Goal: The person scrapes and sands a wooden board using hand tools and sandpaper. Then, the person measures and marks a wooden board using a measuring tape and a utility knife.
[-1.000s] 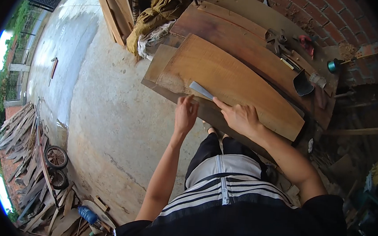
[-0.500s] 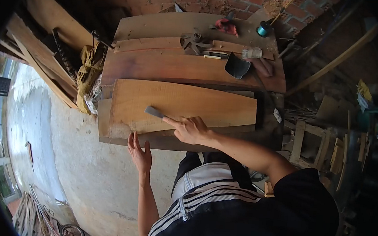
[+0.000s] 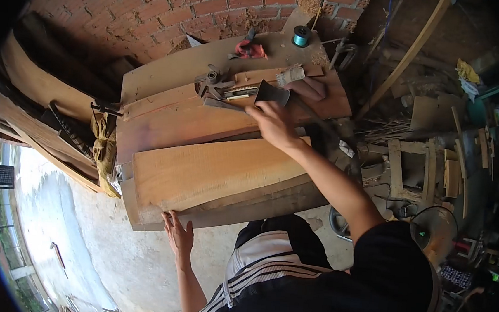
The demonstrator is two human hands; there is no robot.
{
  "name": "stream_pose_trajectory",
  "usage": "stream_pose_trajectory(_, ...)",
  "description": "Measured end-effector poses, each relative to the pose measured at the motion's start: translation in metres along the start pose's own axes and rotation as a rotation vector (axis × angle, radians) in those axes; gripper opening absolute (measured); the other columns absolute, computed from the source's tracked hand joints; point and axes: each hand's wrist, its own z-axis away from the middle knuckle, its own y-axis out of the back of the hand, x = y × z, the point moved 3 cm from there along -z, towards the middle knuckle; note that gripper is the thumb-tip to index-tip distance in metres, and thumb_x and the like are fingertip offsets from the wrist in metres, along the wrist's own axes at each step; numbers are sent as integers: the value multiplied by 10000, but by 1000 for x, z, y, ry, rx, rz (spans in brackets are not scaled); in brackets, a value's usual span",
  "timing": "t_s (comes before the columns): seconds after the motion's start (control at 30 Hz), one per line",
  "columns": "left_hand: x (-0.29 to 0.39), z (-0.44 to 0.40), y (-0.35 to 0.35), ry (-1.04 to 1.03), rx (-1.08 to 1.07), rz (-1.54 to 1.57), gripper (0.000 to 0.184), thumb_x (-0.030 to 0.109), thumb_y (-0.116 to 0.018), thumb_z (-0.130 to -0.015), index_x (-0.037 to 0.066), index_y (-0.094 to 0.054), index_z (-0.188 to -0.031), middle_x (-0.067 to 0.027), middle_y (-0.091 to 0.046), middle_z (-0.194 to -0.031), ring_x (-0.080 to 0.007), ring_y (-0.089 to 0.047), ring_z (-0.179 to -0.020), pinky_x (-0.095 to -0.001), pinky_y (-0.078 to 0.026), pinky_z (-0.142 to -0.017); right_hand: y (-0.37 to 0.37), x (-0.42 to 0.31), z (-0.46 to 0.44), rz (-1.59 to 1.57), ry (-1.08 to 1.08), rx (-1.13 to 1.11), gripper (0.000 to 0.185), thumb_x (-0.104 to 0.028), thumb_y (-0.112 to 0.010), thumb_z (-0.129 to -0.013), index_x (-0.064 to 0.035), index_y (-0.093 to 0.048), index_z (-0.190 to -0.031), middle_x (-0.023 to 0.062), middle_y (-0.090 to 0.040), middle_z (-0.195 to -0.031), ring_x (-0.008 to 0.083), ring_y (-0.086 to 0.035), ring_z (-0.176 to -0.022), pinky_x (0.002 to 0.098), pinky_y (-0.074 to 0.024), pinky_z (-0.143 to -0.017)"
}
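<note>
My right hand [image 3: 273,124] is closed around the end of a flat grey blade-like tool [image 3: 224,104], held over the back boards beside a dark curved piece [image 3: 272,93]. Near the front left corner of a light wooden board [image 3: 213,168], my left hand [image 3: 179,235] has its fingers apart, with the fingertips at the edge. That board lies on a darker board [image 3: 198,215]. A metal part with several arms [image 3: 212,81] and a small pale-edged item [image 3: 239,94] rest just behind the tool.
A red and dark item [image 3: 250,50] and a teal spool [image 3: 301,36] sit at the back of the table [image 3: 150,76], below a brick wall [image 3: 173,9]. Planks [image 3: 49,90] lean on the left. A wooden frame [image 3: 398,168] stands on the right.
The view has swung rightward. My right hand has carried the tool from the light board to the back boards. My left hand has stayed near the light board's front left corner.
</note>
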Motion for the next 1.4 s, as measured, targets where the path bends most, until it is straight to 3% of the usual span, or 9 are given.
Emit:
stream_pose_trajectory(0.1, -1, 0, 0, -2, -6, 19, 743, 180, -699, -853, 19, -321, -1472, -297, -227, -1534, -461, -340, -1358, -477, -367, -1085, 40, 56, 68, 15, -277, 188, 388, 17, -598, -770, -87, -622, -1144, 94, -597, -1073, 333, -593, -919, 448, -480, -786)
stream_pose_trajectory(0.2, 2, -1, 1, 22, -14, 4, 739, 180, -700, -853, 19, -325, -1469, -301, -233, -1530, -466, -356, -1346, -478, -369, -1082, 74, 105, 151, 346, -500, 56, 388, -165, -640, -870, -105, -577, -1248, 125, -545, -1217, 367, -502, -1108, 468, -421, -938)
stream_pose_trajectory(0.43, 0, -5, -4, -41, 37, -48, 721, 200, -720, -831, -5, -365, -1424, -322, -277, -1491, -461, -431, -1276, -460, -412, -1032, 78, 121, 189, 380, -494, -210, 324, -159, -598, -915, -55, -558, -1218, 171, -516, -1043, 386, -552, -1028, 462, -493, -816)
stream_pose_trajectory(0.57, 5, -6, 3, -46, 18, -75, 735, 214, -730, -818, -28, -366, -1410, -330, -291, -1474, -456, -476, -1235, -460, -439, -1001, 86, 105, 208, 263, -536, -216, 329, -168, -528, -945, -28, -510, -1242, 227, -531, -1163, 433, -587, -999, 476, -514, -784)
stream_pose_trajectory(0.73, -8, -3, 4, -128, 94, -49, 686, 212, -698, -838, -9, -383, -1405, -344, -305, -1462, -481, -532, -1168, -473, -485, -937, 116, -4, 207, 236, -525, 100, 470, -205, -452, -1001, -64, -400, -1447, 253, -563, -1283, 415, -613, -1063, 451, -511, -845)
stream_pose_trajectory(0.8, -18, -2, 15, -214, 23, 44, 637, 219, -690, -842, 32, -426, -1391, -345, -326, -1451, -476, -563, -1126, -469, -492, -925, 91, -44, 211, -105, -720, -9, 447, -191, -472, -1001, -220, -458, -1448, 159, -650, -1100, 367, -650, -852, 433, -511, -722)
stream_pose_trajectory(0.97, -97, -21, 37, -408, 127, 238, 432, 155, -635, -891, 66, -550, -1305, -140, -532, -1370, -373, -581, -1122, -428, -463, -968, 5, -179, 170, -81, -399, -92, 503, -114, -582, -930, -268, -512, -1404, 134, -600, -805, 320, -637, -654, 436, -493, -571)
stream_pose_trajectory(1.17, -161, -45, 52, -467, 231, -7, 539, 150, -651, -862, 37, -491, -1364, -142, -428, -1478, -328, -449, -1303, -420, -374, -1076, -123, -347, 98, -151, -73, -288, 577, -87, -605, -857, -305, -527, -1385, 122, -608, -768, 282, -643, -565, 388, -547, -522)
stream_pose_trajectory(1.4, -161, -51, 59, -556, 137, -58, 581, 149, -701, -812, 32, -498, -1344, -140, -467, -1447, -310, -461, -1295, -419, -364, -1082, -94, -304, 151, 205, -142, -280, 719, -20, -604, -801, -323, -463, -1438, 94, -572, -654, 246, -629, -504, 375, -517, -433)
